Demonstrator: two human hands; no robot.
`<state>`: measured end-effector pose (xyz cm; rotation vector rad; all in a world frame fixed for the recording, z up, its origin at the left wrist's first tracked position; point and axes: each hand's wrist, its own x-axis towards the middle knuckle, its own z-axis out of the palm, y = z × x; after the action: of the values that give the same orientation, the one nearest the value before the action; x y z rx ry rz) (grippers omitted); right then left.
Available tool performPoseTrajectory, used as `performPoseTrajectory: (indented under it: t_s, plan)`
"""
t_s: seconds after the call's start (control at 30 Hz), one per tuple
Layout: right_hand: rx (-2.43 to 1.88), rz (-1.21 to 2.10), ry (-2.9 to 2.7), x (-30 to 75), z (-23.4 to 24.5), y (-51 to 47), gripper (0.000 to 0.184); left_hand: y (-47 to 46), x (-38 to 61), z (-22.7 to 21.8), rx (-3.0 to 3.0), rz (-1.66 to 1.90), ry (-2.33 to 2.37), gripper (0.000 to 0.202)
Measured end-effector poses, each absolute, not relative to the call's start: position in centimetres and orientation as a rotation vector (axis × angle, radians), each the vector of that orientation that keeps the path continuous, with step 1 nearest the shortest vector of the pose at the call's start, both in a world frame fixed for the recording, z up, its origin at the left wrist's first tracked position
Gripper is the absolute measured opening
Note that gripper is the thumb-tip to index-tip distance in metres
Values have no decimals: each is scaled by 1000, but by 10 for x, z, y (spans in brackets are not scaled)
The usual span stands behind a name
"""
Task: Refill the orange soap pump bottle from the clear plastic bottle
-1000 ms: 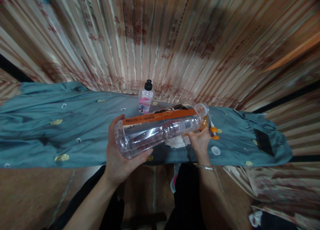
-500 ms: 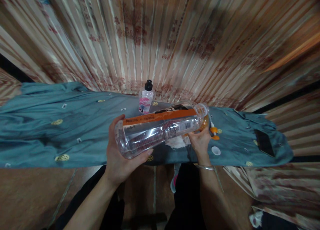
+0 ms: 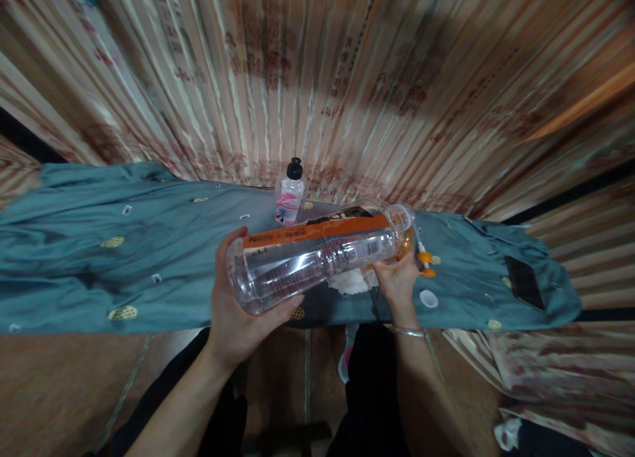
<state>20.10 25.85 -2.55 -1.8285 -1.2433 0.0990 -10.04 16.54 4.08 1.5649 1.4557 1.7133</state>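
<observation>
My left hand [image 3: 238,311] is wrapped round the base of a large clear plastic bottle [image 3: 297,272] with an orange and black label. The bottle is tilted nearly flat, its uncapped neck pointing right and slightly up. Under that neck, my right hand [image 3: 399,275] is closed round an amber-coloured container [image 3: 405,242], mostly hidden by the bottle and the fingers. Whether the two openings touch, I cannot tell. Just right of this hand is a white pump head with orange parts [image 3: 425,262]. A round white cap [image 3: 428,299] lies near my right wrist.
A clear bottle with a black cap and pink label [image 3: 290,196] stands at the back of the cloth-covered table [image 3: 163,245]. White tissue [image 3: 353,282] lies beneath the big bottle. A dark phone-like slab [image 3: 524,283] rests at the right. Behind hangs a pleated curtain [image 3: 307,80].
</observation>
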Motion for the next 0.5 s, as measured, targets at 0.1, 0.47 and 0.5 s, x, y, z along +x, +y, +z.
performPoseTrajectory:
  t_s: [0.1, 0.47, 0.5]
  plan:
    - [-1808, 118, -1238, 199, -23, 258, 60, 165, -101, 40, 1541, 1698, 1476, 98]
    - [-1832, 64, -1246, 200, -27, 259, 61, 166, -101, 40, 1545, 1682, 1457, 99]
    - [-1827, 57, -1249, 201, -28, 259, 62, 166, -101, 40, 1542, 1685, 1454, 99]
